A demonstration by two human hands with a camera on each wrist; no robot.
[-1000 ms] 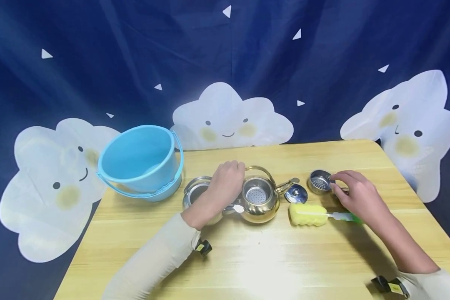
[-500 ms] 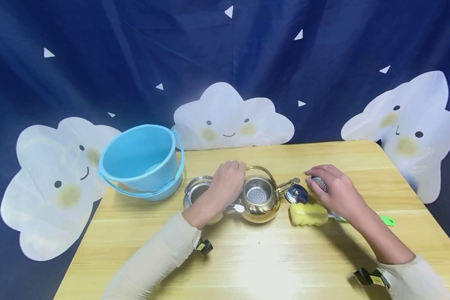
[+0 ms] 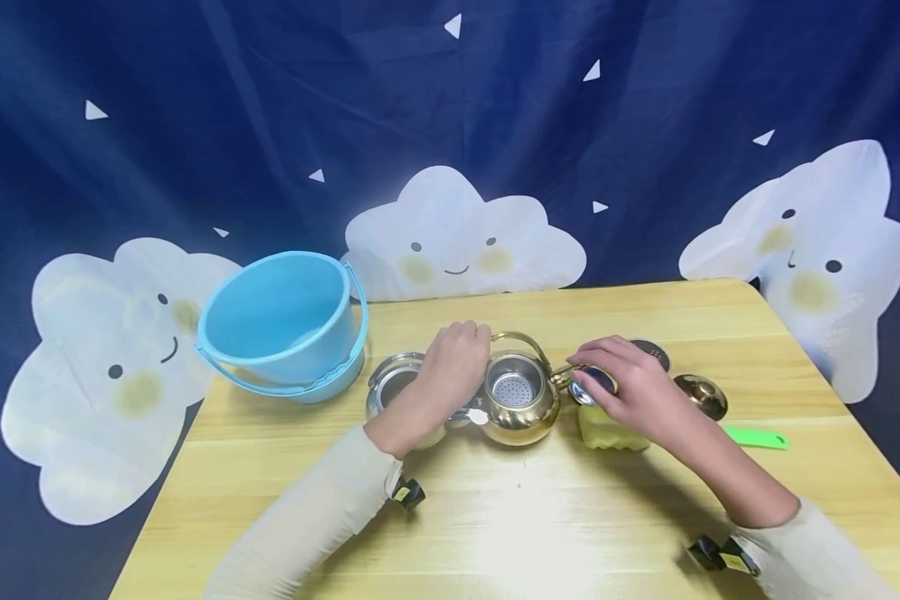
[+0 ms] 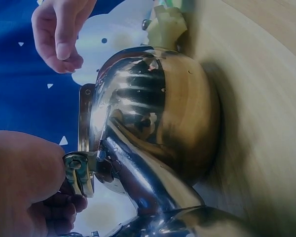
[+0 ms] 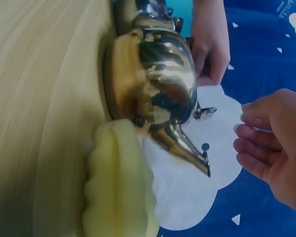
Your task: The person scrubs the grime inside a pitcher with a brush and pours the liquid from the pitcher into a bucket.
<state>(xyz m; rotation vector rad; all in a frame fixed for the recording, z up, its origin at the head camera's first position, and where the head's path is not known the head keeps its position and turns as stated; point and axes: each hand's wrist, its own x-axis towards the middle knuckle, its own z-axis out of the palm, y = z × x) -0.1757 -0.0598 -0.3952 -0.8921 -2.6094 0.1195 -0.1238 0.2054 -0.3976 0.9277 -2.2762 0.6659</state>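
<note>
My left hand (image 3: pixel 450 367) grips the handle of a gold teapot (image 3: pixel 521 429), which stands uncovered with a perforated strainer (image 3: pixel 513 389) in its mouth. Left of it, partly hidden by that hand, is a silver teapot (image 3: pixel 382 392) whose spout (image 4: pixel 143 177) points toward the gold one. My right hand (image 3: pixel 630 387) hovers with loosely bent, bare fingers (image 5: pixel 256 148) over a silver lid (image 3: pixel 588 392), close to the gold teapot's spout (image 5: pixel 182 145). Below that hand lies a yellow sponge brush (image 3: pixel 611 432), its shaft partly covered by the forearm.
Behind the right hand sits a loose strainer (image 3: pixel 654 353), with a gold lid (image 3: pixel 703 395) beside it. The brush's green handle (image 3: pixel 757 437) shows past the forearm. A light blue bucket (image 3: pixel 330 333) stands at the table's back left. A dark blue curtain (image 3: pixel 450 100) hangs behind.
My right hand has moved left from the loose strainer to over the silver lid, uncovering the gold lid. My left hand and both teapots have stayed put.
</note>
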